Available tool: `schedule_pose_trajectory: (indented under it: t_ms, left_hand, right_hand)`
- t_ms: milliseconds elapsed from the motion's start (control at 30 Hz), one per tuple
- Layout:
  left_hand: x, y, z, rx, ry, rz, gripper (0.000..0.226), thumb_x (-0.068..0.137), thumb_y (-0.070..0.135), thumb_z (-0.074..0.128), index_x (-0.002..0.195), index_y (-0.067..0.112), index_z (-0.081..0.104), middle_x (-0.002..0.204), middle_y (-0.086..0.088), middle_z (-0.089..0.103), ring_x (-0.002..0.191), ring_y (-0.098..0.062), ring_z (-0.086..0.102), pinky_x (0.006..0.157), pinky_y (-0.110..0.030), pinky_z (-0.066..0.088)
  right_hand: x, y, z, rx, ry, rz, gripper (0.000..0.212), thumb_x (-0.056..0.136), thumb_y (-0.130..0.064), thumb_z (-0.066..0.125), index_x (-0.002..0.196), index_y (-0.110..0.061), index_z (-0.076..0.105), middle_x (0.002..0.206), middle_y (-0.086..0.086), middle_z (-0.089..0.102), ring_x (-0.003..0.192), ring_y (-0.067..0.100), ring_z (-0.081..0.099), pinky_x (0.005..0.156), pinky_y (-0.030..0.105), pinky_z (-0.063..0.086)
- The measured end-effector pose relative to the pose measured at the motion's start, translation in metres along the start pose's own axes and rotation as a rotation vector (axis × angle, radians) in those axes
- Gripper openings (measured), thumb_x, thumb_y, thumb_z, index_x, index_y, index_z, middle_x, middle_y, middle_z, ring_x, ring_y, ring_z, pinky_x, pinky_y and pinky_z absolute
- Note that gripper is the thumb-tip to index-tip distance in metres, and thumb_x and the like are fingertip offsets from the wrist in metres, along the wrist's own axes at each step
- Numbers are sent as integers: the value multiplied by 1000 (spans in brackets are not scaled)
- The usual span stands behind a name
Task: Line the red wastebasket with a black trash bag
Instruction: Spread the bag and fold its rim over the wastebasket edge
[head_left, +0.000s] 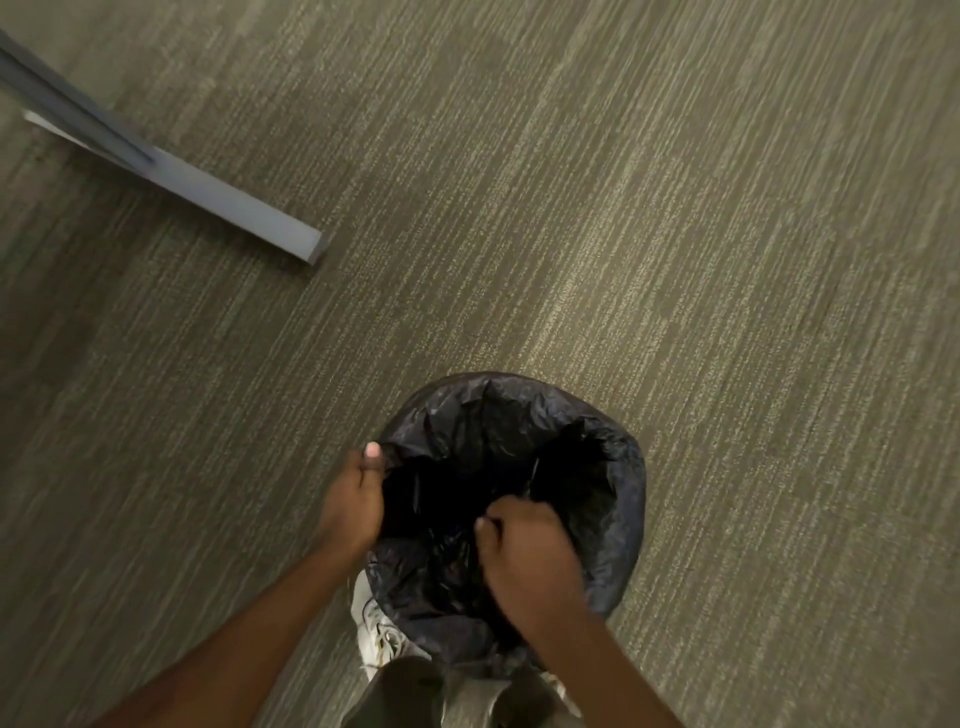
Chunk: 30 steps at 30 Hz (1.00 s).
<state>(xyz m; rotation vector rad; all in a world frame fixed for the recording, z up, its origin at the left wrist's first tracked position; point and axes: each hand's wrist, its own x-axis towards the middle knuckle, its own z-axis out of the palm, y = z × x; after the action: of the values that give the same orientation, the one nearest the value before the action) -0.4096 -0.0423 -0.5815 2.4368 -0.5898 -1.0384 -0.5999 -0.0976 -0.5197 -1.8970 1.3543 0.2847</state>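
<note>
Both hands work the trash bag over the wastebasket on the carpet.

Nearest, the right hand (524, 551) is a closed fist bunching the trash bag (613, 467) at the near rim; if it tugs too hard the thin film could tear or slide back inside. The left hand (356, 499) pinches the left edge, thumb up. The wastebasket itself is hidden under the black film, standing just ahead of a shoe (376, 631); a loose far edge might slip off. Farther off lies a gray bar (234, 205).
</note>
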Motion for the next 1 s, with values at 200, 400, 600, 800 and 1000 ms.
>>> schedule_pose_trajectory:
  t_ms: [200, 400, 600, 800, 1000]
  left_hand:
    - [-35, -22, -18, -83, 91, -135, 58, 84, 62, 23, 95, 10, 45, 86, -8, 57, 87, -32, 57, 72, -36, 38]
    - [-118, -67, 14, -241, 92, -256, 36, 91, 31, 50, 108, 0, 47, 104, -24, 60, 103, -44, 55, 88, -50, 45]
    - [-137, -51, 44, -535, 144, -455, 5, 92, 13, 52, 96, 17, 53, 92, -5, 61, 91, -34, 59, 85, -48, 48]
    - [-121, -39, 36, -497, 244, -434, 10, 88, 5, 56, 91, 12, 51, 80, -1, 55, 72, -15, 48, 61, -23, 24]
    - [-100, -57, 8, -464, 251, -363, 4, 93, 20, 51, 94, 17, 52, 81, 2, 61, 82, -29, 60, 74, -38, 45]
  right_hand:
    - [40, 65, -89, -399, 206, 143, 67, 79, -37, 70, 133, -9, 43, 127, 21, 54, 114, 39, 52, 92, 49, 46]
    - [70, 91, -109, 205, -140, 170, 48, 90, -25, 63, 132, -5, 52, 108, 15, 65, 91, 18, 62, 75, 31, 50]
    - [81, 91, -108, 163, -268, 119, 17, 87, -5, 64, 103, -7, 67, 95, 16, 72, 94, 35, 67, 87, 54, 54]
    - [90, 88, -107, 174, -345, 195, 20, 86, 3, 61, 105, -4, 63, 95, 15, 70, 93, 34, 66, 81, 48, 54]
    - [109, 55, -100, 187, -338, 157, 14, 85, 1, 62, 94, -9, 66, 99, 26, 70, 90, 36, 66, 79, 46, 53]
